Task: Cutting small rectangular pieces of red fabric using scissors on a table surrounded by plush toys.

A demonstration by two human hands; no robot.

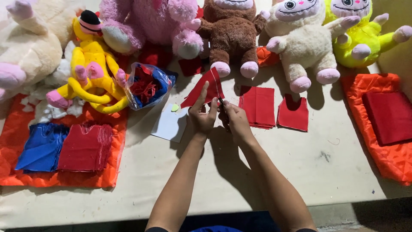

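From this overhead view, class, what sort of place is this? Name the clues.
Probably a soft-toy sewing workshop. Finished plush toys, such as the brown plush, line the table; stacks of cut red fabric lie ready, and the left hand holds a red fabric piece.

bare table (300, 172) near the arms; plush toys (231, 34) crowd the far edge

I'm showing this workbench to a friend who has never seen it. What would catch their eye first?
Probably the row of plush toys along the far edge: a pink one, a brown one, a cream one and a bright yellow-green one. Next, at the centre, the left hand holds up a red fabric piece while the right hand works at its edge. Stacks of red fabric lie beside them on the pale table.
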